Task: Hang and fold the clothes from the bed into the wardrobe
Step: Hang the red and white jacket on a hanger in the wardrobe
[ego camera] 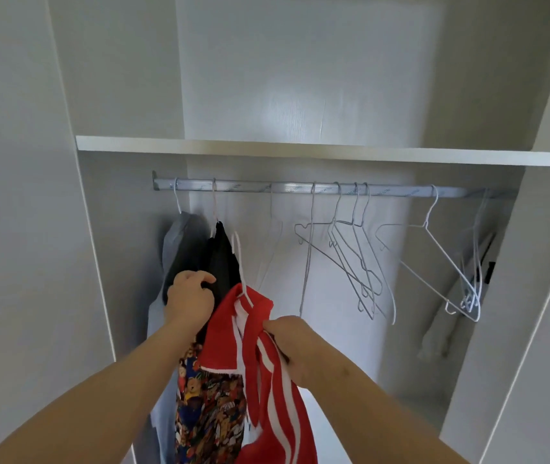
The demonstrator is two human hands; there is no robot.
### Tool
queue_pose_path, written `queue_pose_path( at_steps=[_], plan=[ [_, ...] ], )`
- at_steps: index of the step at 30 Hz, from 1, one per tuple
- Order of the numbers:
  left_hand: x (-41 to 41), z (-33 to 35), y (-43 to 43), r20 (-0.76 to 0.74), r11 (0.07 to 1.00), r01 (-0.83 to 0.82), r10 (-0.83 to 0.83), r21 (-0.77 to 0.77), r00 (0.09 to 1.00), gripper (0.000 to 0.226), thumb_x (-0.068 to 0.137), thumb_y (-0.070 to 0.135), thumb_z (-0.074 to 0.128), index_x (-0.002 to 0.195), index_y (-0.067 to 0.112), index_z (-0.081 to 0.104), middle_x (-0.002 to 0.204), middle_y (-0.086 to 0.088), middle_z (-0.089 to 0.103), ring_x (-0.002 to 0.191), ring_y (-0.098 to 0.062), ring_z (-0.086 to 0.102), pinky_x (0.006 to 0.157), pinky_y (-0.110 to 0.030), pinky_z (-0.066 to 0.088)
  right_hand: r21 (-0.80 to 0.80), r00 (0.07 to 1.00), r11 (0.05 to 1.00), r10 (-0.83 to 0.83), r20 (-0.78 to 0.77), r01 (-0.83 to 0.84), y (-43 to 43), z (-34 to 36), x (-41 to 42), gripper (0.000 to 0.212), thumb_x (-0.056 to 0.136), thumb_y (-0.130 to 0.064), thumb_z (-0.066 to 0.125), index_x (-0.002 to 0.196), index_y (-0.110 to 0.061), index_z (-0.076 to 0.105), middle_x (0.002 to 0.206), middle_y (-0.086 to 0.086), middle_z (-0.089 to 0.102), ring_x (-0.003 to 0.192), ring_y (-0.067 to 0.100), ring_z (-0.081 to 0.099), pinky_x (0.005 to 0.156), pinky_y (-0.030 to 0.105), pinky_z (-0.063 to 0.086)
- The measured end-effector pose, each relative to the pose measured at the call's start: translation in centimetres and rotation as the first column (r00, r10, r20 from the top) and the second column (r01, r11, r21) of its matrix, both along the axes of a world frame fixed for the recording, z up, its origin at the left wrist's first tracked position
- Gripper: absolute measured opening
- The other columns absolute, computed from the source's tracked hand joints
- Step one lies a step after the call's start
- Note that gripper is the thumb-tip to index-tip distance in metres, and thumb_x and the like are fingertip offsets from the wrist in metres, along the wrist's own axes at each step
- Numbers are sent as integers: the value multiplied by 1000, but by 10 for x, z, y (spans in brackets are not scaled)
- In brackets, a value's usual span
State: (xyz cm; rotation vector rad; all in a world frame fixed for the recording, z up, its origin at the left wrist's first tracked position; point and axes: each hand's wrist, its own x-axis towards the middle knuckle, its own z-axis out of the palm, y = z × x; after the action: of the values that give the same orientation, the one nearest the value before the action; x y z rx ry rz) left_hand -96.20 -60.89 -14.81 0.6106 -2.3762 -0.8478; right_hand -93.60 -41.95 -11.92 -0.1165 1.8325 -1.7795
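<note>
The left hand (189, 298) grips the black hanging garment (221, 259); the right hand (288, 341) pinches the red white-striped jacket (266, 396) on its white wire hanger (240, 262).

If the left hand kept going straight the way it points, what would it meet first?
The black garment: the left hand has its fingers curled on it. Behind that, probably the back wall; depth is unclear.

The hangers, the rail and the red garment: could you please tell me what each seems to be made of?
The hangers look like thin wire with a white coating: slim, bent loops. The rail seems to be metal: it is silvery and glossy, with highlights along it. The red garment appears to be a soft, matte knit that drapes in folds; its fibre is unclear.
</note>
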Motion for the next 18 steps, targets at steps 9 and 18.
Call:
queue_pose_path(
  at_steps=[9, 18],
  plan=[
    [-30, -1, -42, 293, 993, 52, -19, -105, 956, 36, 93, 20, 44, 128, 29, 49, 145, -3, 30, 127, -29, 29, 101, -38, 35, 158, 967, 966, -177, -181, 206, -60, -1, -38, 31, 97, -15, 43, 67, -8, 45, 62, 5, 47, 50, 13, 44, 28, 10, 29],
    [-61, 17, -68, 275, 977, 89, -33, -193, 961, 43, 90, 16, 46, 131, 29, 45, 138, -5, 39, 126, -29, 32, 101, -39, 33, 148, 918, 930, -287, -275, 336, -82, 6, -61, 28, 95, -11, 39, 68, -11, 42, 62, 4, 46, 49, 12, 45, 37, 17, 34]
  ],
)
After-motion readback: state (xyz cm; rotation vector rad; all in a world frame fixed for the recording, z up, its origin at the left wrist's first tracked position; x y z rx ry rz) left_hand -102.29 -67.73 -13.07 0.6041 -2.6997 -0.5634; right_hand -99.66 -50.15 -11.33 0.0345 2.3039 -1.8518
